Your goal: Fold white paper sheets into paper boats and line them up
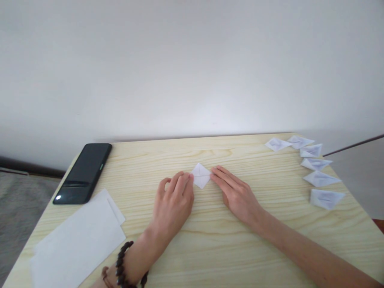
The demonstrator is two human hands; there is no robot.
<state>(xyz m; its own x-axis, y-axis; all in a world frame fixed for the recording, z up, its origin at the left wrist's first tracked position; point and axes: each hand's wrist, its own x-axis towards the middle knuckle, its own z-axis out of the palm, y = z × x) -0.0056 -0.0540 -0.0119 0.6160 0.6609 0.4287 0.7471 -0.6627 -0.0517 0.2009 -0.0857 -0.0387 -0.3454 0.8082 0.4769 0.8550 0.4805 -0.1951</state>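
Observation:
A small folded white paper (201, 175), diamond-shaped with a crease across its middle, lies on the wooden table between my hands. My left hand (176, 196) has its fingers bent and closed at the paper's left corner. At the right corner, my right hand (238, 192) keeps its fingers pressed together, with their tips on the edge of the paper. Both thumbs are mostly hidden beneath the hands. Dark beads (121, 262) circle my left wrist.
Several folded paper boats (322, 179) line the table's right side and far right corner. On the left lie a black phone (84, 172) and white paper sheets (79, 240). A white wall (192, 68) rises behind the table (210, 256).

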